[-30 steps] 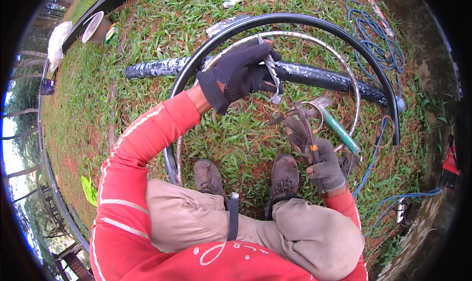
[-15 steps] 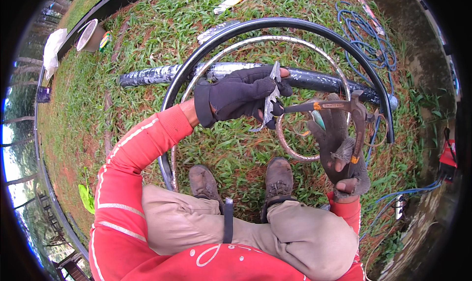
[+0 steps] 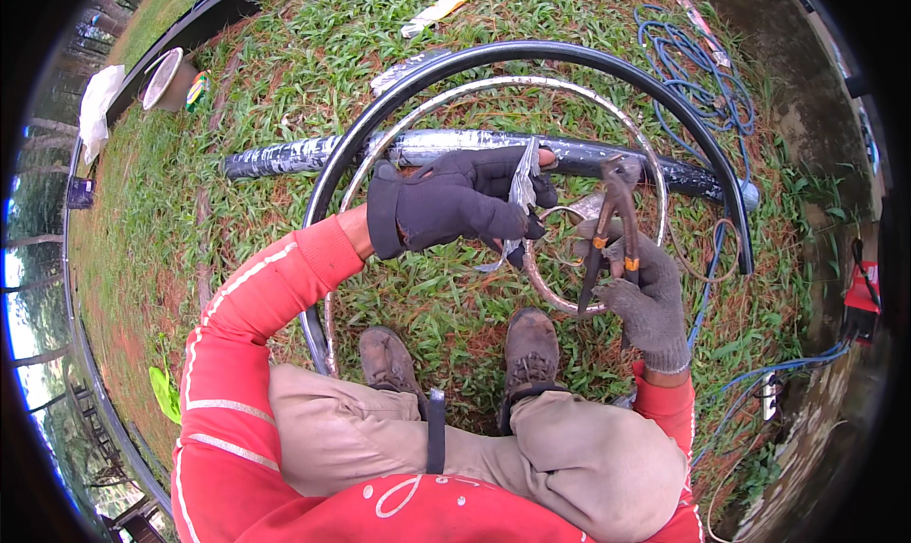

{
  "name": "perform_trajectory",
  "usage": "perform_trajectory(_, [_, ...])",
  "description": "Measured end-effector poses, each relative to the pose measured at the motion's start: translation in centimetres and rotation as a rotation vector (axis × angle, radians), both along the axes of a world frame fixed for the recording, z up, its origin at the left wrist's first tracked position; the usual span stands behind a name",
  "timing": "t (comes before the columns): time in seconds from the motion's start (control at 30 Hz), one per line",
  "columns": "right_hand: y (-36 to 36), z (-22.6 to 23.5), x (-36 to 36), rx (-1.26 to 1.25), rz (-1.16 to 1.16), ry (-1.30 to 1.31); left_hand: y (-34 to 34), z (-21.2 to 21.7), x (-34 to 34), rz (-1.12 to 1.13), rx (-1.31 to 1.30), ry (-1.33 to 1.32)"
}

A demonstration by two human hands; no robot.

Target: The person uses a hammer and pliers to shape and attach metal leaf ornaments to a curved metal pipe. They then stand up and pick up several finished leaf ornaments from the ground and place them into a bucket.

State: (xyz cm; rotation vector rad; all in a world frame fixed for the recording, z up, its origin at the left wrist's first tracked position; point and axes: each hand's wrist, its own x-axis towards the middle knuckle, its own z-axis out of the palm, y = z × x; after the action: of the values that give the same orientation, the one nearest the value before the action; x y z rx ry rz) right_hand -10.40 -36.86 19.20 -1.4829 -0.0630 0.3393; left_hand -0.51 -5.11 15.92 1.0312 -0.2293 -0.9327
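A person in a red long-sleeved shirt stood on grass, looking down at both gloved hands held close together above their boots. The left hand, in a black glove, was clenched around a crumpled strip of silvery foil-like wrap, which rose upright between its fingers. The right hand, in a grey knit glove, gripped pliers by the handles, their long axis nearly vertical, with the head pointing up just to the right of the strip. A thin wire ring hung between the hands, nearer the pliers. Behind lay a black hoop and a wrapped pipe.
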Motion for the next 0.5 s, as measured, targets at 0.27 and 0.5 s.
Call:
perform_trajectory(0.27, [0.6,-0.3,-0.1,-0.601,0.161,-0.427,-1.3,0.9,-0.8,0.044,0.223,-0.278])
perform_trajectory(0.5, [1.8,-0.1,-0.9,-0.693,0.145,-0.496,-1.1,1.3,-0.9,0.018,0.305,-0.371])
